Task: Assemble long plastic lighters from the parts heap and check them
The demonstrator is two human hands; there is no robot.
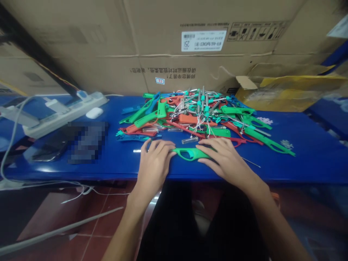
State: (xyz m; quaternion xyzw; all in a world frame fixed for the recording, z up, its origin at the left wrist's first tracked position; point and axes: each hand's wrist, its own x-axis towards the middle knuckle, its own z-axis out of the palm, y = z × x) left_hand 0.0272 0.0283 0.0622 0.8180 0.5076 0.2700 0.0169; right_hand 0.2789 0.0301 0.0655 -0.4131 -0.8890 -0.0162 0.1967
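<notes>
A green gas lighter body (187, 153) with an oval trigger opening lies lengthwise between my hands at the front of the blue table. My left hand (156, 159) grips its left end, with a metal tip (137, 150) showing to the left of the fingers. My right hand (224, 157) is closed around the right end and hides it. A thin metal rod (251, 162) lies just right of my right hand. Behind my hands is a heap of green, orange, red and blue lighter shells (146, 117), with metal tubes (202, 98) and white wires among them.
On the left are a white power strip (65, 114) with plugs, a white earbud case (94, 113) and a dark phone (51, 148). Large cardboard boxes (108, 47) wall off the back. A yellow-taped carton (288, 92) sits at the back right. The blue table's edge (299, 177) is close to me.
</notes>
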